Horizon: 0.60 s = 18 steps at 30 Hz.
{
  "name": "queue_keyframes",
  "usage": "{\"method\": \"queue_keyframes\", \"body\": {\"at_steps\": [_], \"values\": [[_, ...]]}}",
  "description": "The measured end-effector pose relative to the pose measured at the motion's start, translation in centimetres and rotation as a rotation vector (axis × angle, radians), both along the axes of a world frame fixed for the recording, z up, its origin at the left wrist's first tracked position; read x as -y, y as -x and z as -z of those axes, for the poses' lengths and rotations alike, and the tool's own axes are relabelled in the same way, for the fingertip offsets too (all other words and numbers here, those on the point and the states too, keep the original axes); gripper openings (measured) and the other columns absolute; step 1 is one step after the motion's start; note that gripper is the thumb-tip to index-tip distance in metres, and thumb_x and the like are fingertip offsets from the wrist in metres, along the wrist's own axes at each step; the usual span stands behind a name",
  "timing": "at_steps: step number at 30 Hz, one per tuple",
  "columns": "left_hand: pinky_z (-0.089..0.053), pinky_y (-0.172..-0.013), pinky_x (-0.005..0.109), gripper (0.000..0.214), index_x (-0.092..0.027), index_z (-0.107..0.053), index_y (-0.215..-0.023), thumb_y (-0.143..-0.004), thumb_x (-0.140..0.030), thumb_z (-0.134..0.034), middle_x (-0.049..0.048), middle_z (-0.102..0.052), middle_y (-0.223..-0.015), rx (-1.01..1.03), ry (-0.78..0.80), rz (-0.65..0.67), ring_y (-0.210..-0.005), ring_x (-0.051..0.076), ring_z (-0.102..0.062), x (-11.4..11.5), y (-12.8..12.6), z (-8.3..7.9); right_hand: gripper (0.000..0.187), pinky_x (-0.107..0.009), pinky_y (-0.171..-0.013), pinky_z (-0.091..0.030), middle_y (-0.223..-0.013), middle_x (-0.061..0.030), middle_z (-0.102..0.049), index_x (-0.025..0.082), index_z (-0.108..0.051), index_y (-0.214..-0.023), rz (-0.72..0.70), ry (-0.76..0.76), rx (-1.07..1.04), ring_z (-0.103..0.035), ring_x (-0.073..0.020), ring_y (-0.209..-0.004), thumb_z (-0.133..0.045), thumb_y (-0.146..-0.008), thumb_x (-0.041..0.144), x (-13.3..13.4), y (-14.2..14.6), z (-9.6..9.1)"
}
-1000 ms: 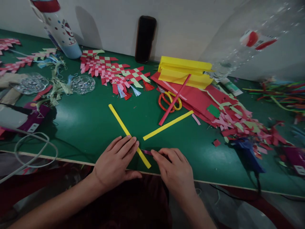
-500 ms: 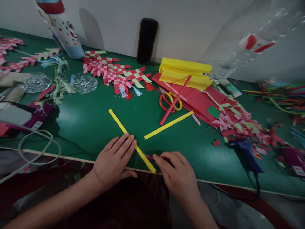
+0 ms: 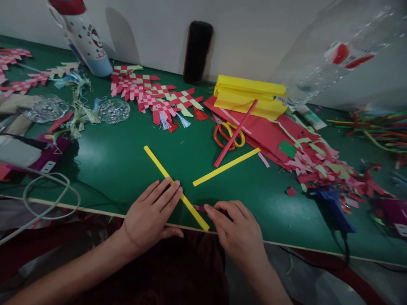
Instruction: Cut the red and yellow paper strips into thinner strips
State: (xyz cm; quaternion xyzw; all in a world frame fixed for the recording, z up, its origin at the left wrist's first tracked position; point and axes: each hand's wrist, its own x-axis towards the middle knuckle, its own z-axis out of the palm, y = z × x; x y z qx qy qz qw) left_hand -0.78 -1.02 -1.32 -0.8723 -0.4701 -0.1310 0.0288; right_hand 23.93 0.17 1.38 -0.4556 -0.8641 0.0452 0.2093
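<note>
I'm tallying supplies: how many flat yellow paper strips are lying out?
2: one strip under the left hand, the other strip between the right hand and the scissors. More may be hidden.

Left hand (image 3: 148, 211) lies flat, fingers (image 3: 167, 195) extended; right hand (image 3: 240, 226) curled, pinching.

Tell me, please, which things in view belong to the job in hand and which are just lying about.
In the job:
yellow strip, under the left hand
purple tool, in the right hand
second yellow strip, probably, lying close by

Seemingly just lying about:
phone
scissors
flask
clear bottle
woven pieces
scraps
</note>
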Motion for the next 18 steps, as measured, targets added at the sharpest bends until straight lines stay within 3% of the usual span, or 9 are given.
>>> {"method": "queue_keyframes", "body": {"at_steps": [11,18], "values": [[-0.029,-0.116,0.046,0.089,-0.014,-0.045,-0.143,-0.079,-0.076,-0.046,0.0115,-0.048,-0.145,0.003,0.010,0.007,-0.136,0.031,-0.040,-0.02,0.02,-0.16,0.026,-0.028,-0.075,-0.047,-0.087,-0.0047,-0.067,0.023,-0.073,-0.104,-0.017,-0.036,0.001,-0.056,-0.0153,-0.082,-0.054,-0.092,0.012,-0.24,0.24,0.04],[-0.025,-0.117,0.044,0.086,-0.014,-0.049,-0.140,-0.082,-0.076,-0.041,0.0104,-0.049,-0.145,0.008,0.004,-0.003,-0.137,0.030,-0.039,-0.01,-0.02,-0.18,0.026,-0.029,-0.076,-0.046,-0.087,-0.0038,-0.067,0.024,-0.073,-0.104,0.018,-0.006,-0.022,-0.056,-0.0159,-0.083,-0.054,-0.092,0.012,-0.41,0.11,0.21]]}}
